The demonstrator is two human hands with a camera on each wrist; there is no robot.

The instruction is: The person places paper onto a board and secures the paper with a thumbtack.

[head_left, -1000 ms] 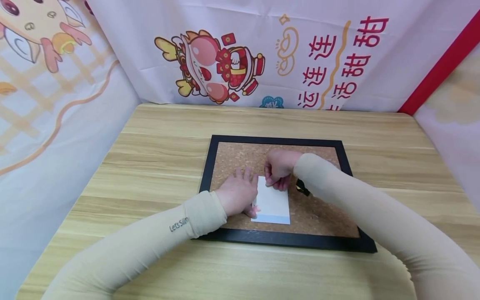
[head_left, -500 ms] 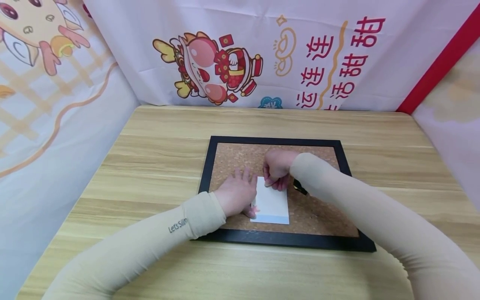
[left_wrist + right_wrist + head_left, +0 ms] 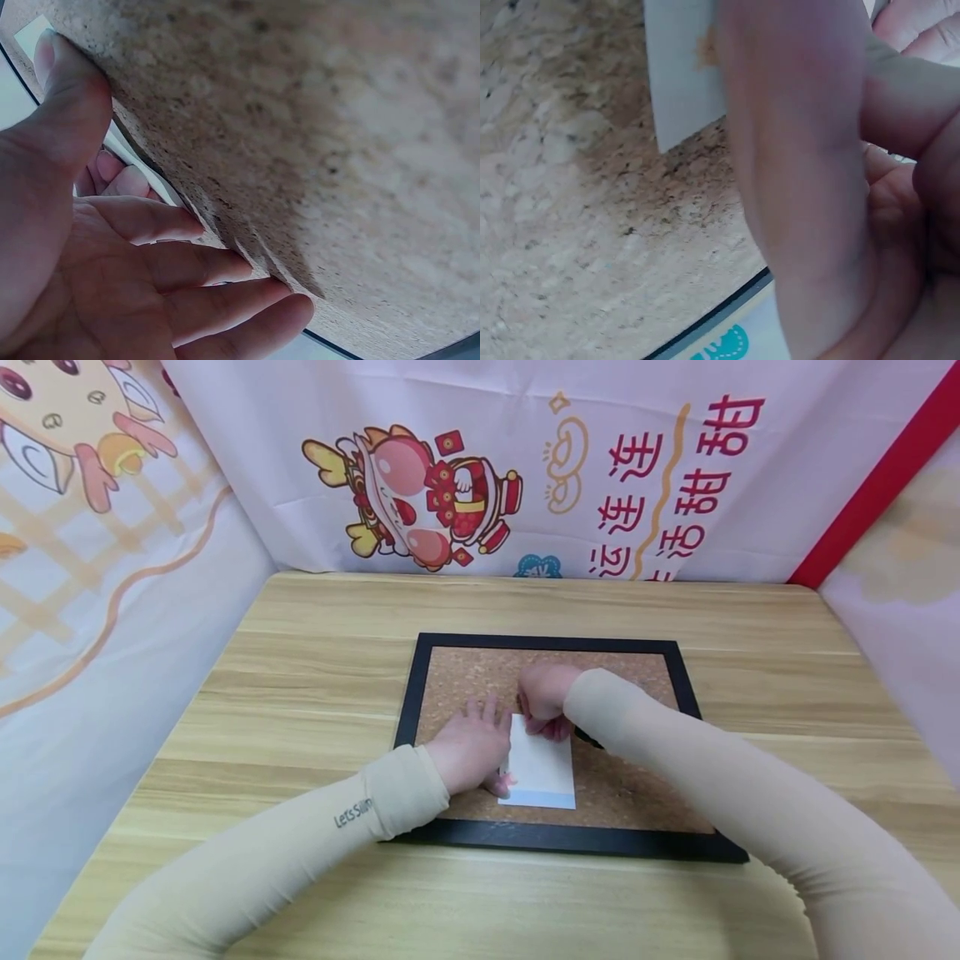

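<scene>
A white paper sheet with a pale blue strip along its near edge and a small pink print lies on a black-framed cork board. My left hand rests across the sheet's left edge, fingers extended over the cork. In the left wrist view those fingers are nearly straight. At the sheet's far edge, my right hand is bent over with curled fingers. One corner of the sheet shows beside a large finger in the right wrist view. Whatever lies between the right thumb and forefinger is hidden.
The board lies on a wood-grain table. Behind the table hangs a printed white cloth with a cartoon figure and red characters. Another patterned cloth borders the left side.
The right hand has shifted slightly left along the sheet's far edge, its wrist turning a little. The left hand keeps its place on the sheet. The whole scene drifts slightly left in view.
</scene>
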